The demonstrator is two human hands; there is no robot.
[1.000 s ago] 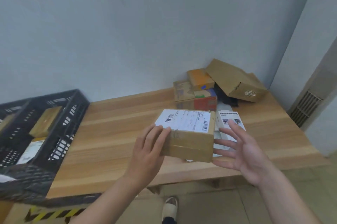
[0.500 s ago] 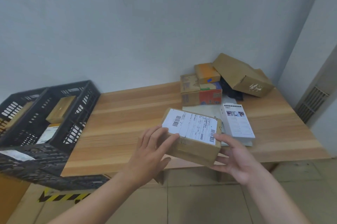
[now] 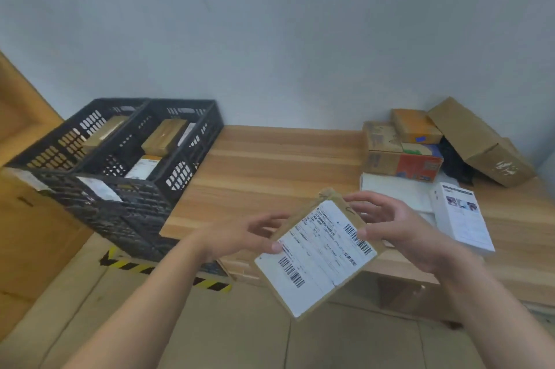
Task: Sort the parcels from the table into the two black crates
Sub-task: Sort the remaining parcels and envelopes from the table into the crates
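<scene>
Brown cardboard, flat and rectangular: the parcel (image 3: 318,257) is in your two hands, its broad face almost covered by a white shipping label with barcodes. It is tilted, label toward you, forward of the front edge of the surface (image 3: 270,176) and over the floor.

- Your left hand (image 3: 240,236) pinches the label's left edge under the thumb; the other fingers (image 3: 264,223) curl behind the card.
- Your right hand (image 3: 402,233) grips the far right corner, thumb on the label, fingers curled over the top edge.

Since half a second ago, the parcel has tipped from lying nearly flat above the wood to standing steeply. Your right hand has come from under it to its upper corner, and your view has swung left, showing more of the crates.

Pale, striped wood grain runs along the surface. The left crate (image 3: 69,134) and right crate (image 3: 207,128) are black perforated plastic, side by side at the left end. What carries them I cannot tell. A brown box (image 3: 163,136) lies in the right crate.

At the back right are heaped an orange box (image 3: 416,125), a long carton (image 3: 477,140) leaning tilted, and a printed box (image 3: 402,161). A white flat box (image 3: 461,218) lies near the front edge. Bare wood runs between crates and heap.
</scene>
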